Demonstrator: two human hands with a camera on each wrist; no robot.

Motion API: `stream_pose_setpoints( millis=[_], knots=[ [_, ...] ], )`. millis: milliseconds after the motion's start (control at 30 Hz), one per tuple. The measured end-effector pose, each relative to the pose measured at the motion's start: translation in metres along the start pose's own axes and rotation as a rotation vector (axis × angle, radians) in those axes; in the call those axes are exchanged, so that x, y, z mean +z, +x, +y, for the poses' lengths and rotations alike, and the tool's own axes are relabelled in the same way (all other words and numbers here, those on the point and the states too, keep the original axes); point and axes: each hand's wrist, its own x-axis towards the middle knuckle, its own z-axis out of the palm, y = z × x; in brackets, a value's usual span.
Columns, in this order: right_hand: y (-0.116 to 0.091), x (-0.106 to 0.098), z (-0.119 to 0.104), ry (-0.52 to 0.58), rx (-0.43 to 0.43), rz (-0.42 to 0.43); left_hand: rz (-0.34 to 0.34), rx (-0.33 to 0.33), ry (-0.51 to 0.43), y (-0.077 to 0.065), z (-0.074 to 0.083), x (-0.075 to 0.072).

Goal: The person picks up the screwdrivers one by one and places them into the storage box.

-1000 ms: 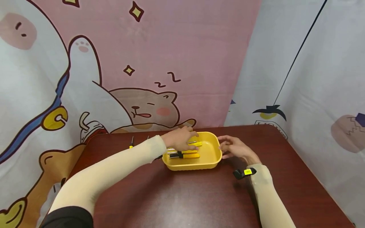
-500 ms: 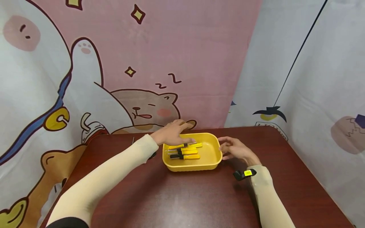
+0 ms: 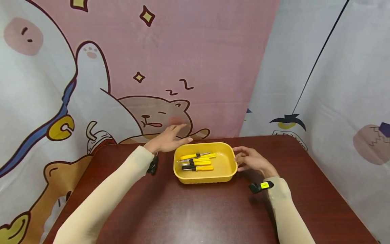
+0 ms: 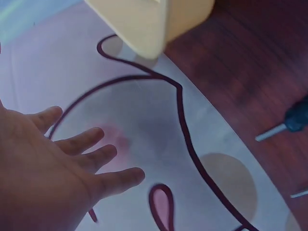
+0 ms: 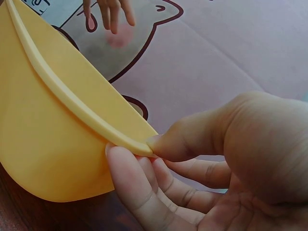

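A yellow plastic basin (image 3: 223, 166) stands toward the back of the table. Several screwdrivers (image 3: 204, 168) with yellow or yellow-and-black handles lie inside it, bunched toward its left side. My left hand (image 3: 167, 139) is raised at the basin's back left corner, fingers extended and holding nothing. In the left wrist view, a dark-handled screwdriver (image 4: 297, 117) lies on the table, and another thin metal shaft (image 4: 299, 194) enters at the right edge. My right hand (image 3: 251, 159) pinches the basin's right rim (image 5: 103, 124) between thumb and fingers.
The dark reddish-brown table (image 3: 195, 210) reaches back to a cartoon-printed cloth (image 3: 213, 67). More cloth hangs on the right. A black strap device (image 3: 260, 186) sits on the right wrist, and another (image 3: 153, 166) hangs under the left one.
My left hand has lifted off the screwdrivers in the basin and moved left, past its rim, uncovering them. My right hand stays at the right rim, and the basin keeps its place.
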Motion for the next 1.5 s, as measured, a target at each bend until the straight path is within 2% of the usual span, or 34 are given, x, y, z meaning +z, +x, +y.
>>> stream_pose_setpoints(
  millis=[300,700,933,1333,1500],
  knots=[
    [-0.002,-0.001,-0.002,0.005,-0.026,-0.010,0.044,-0.144,-0.117,-0.014,-0.034,-0.007],
    [-0.001,-0.001,0.000,-0.004,0.019,0.011,0.106,-0.241,-0.205,-0.034,-0.070,0.000],
    [-0.001,0.001,0.000,-0.007,0.018,0.009,0.145,-0.244,-0.228,-0.044,-0.088,0.006],
    [0.001,0.002,-0.001,-0.005,0.018,0.021,0.190,-0.260,-0.211,-0.063,-0.115,0.021],
    [0.001,0.001,0.000,-0.005,0.002,0.018,0.191,-0.305,-0.217,-0.070,-0.126,0.028]
  ],
)
